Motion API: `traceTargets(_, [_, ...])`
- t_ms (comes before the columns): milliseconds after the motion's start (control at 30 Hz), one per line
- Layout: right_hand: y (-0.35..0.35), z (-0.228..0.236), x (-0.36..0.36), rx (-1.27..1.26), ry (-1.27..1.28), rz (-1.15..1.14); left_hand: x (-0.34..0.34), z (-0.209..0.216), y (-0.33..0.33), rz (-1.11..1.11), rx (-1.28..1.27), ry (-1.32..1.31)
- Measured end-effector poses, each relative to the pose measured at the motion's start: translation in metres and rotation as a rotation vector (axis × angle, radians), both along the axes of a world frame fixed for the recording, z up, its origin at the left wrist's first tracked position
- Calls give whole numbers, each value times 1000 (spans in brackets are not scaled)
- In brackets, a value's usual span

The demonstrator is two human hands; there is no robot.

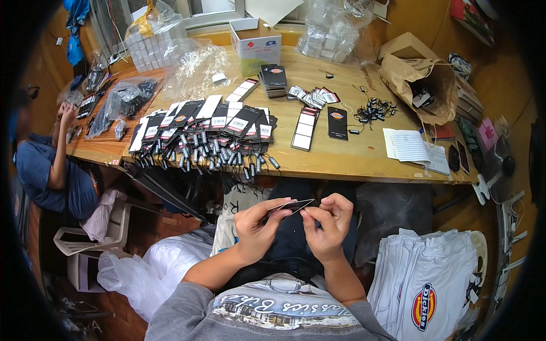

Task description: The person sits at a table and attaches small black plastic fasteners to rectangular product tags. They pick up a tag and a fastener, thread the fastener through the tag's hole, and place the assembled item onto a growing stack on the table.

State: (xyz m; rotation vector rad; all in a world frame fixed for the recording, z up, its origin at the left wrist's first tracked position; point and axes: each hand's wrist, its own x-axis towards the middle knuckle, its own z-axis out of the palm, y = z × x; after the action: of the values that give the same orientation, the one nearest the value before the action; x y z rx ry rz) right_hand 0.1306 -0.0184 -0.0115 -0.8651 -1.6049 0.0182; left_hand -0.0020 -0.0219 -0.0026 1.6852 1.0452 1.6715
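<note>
Over my lap, my left hand (254, 230) grips dark hang tags (291, 207) between thumb and fingers, edge-on to me. My right hand (328, 227) is closed in a pinch right beside the tags' corner; whatever lies between its fingertips is too small to make out. In front of me on the table spreads a big pile of black and white hang tags (239, 120), their black string seals (227, 156) bunched along the table's front edge. Right of it lie a stack of white-panelled tags (305, 129), a single black tag (337, 123) and a tangle of loose string seals (373, 111).
A wooden table (352, 153) carries a stack of black tags (274, 79), a white box (255, 45), plastic bags, an open notebook (406, 145) and a brown paper bag (421, 85). Folded white shirts (424, 278) stand at my right. Another person (51, 165) sits at the left.
</note>
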Motion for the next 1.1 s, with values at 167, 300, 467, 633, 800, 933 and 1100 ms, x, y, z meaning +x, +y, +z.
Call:
traceTargets(167, [-2,1,-1,10,-10,-9,0,3,0,-5,152,91])
traceTargets(300, [-5,5,-2,-23,-38,3,-3,0,2,-17,293,177])
traceTargets(467, [-6,5,-6,-37,-4,32,-3,-1,1,-37,319,231])
traceTargets(633, [-6,12,-3,-180,42,88,-4,3,0,-66,223,260])
traceTargets(800, [1,3,6,-119,78,140,-3,10,3,-34,56,83])
traceTargets(933, [0,4,1,44,-22,44,-3,10,3,-102,-53,-60])
traceTargets(1100, [-3,5,-1,48,-57,-3,-3,7,0,-195,-3,-134])
